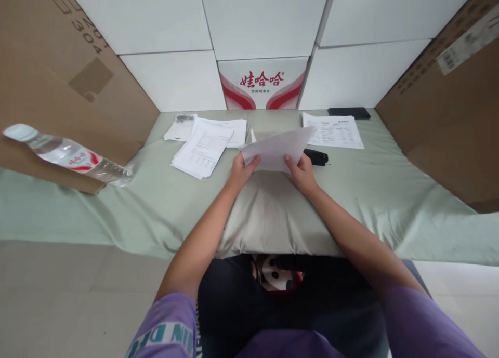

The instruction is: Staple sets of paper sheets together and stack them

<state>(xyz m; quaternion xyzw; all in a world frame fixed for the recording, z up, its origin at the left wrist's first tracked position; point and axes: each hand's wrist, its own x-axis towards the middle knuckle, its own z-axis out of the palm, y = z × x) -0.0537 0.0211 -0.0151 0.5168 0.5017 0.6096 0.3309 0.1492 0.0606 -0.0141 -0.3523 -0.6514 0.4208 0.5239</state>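
Between my two hands is a white sheet of paper [275,149], lifted and tilted above the cloth-covered table; whether it is one sheet or several I cannot tell. My left hand [242,170] pinches its left edge, thumb on the near face. At the right edge my right hand [302,172] grips it the same way. A black stapler-like tool [317,157] lies just beyond my right hand, partly hidden by the paper. To the left rests a loose stack of printed papers [202,147]. Another printed stack [333,131] lies at the back right.
A water bottle [78,158] stands at the left, near a large cardboard box [78,88]. Another cardboard box [448,114] borders the right side. White boxes [167,82] wall off the back. A small clear packet [181,127] and a black phone [349,113] lie near them.
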